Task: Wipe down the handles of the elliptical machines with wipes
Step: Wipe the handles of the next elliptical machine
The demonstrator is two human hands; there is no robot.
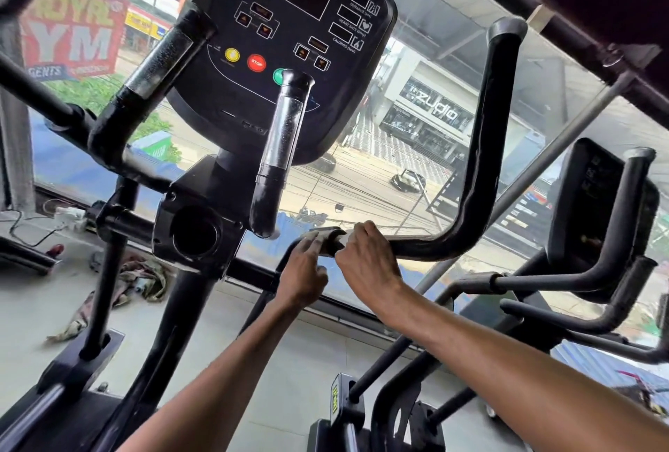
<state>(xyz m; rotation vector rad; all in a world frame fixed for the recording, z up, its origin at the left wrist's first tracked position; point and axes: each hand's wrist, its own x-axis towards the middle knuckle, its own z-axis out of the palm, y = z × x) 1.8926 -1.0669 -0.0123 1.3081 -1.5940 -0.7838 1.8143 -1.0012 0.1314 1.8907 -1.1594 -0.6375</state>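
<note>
Upper-floor gym room: window wall (543,96) straight ahead, street and shopfronts beyond, pale floor (224,328) below. Elliptical console (289,35) at 12 o'clock. Two short sensor grips under it, one at 10 o'clock (159,57), one near centre (286,133). Second machine (597,220) at 3 o'clock. Crumpled rag (141,281) on the floor at 8 o'clock, well apart from the work.

Task item: long black handle (481,147), capped end at 1 o'clock, bending down into a level run toward centre. Wipe (327,239) wrapped round the inner end of that level run, just below centre.

Left hand (306,270): fingers fairly straight, laid flat on the wipe and pressing it to the bar, nothing enclosed. Probable reason: to seat the sheet against the tube and prevent bunching.

Right hand (365,256): fingers curled over the bar at the wipe's 3 o'clock edge, gripping sheet and tube together. Probable reason: full wrap for contact all round the tube, with a firm hold for pulling along it.

Judged stage: level run in hand. Condition of the upright section, the sensor grips and the second machine: cannot tell. Recommended next: draw the wrapped wipe toward the bend at 3 o'clock, then up toward the cap.
</note>
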